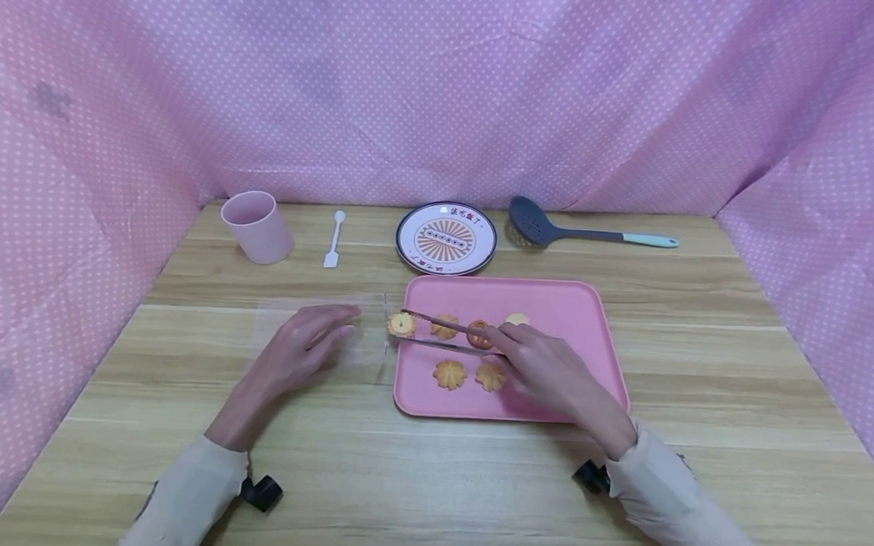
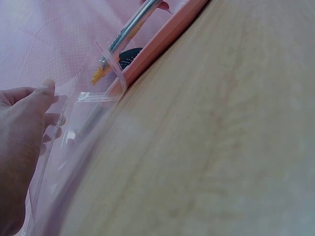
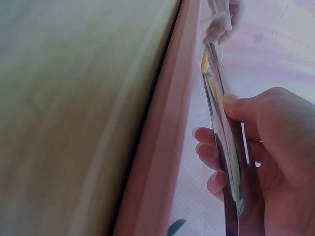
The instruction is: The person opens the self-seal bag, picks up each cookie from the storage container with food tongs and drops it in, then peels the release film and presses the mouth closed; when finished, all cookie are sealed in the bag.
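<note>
My left hand (image 1: 303, 342) holds a clear plastic bag (image 1: 366, 354) by its upper layer; in the left wrist view the thumb is at the film and the fingers show through it. My right hand (image 1: 540, 361) grips metal tongs (image 3: 227, 142), fingers on one arm and thumb on the other. Between the tong tips is a flower-edged cookie (image 1: 401, 325) with a pale centre, at the bag's mouth beside the tray's left edge. On the pink tray (image 1: 555, 301) lie several cookies, including two flower-shaped ones (image 1: 449, 375) at the front and a pretzel-like one (image 1: 479, 335).
Along the back of the wooden table (image 1: 424, 481) stand a pink cup (image 1: 259, 229), a small white spatula (image 1: 335, 240), a patterned plate (image 1: 445, 238) and a grey skimmer (image 1: 533, 222) with a mint handle end. Pink dotted cloth (image 1: 449, 82) hangs behind and at both sides.
</note>
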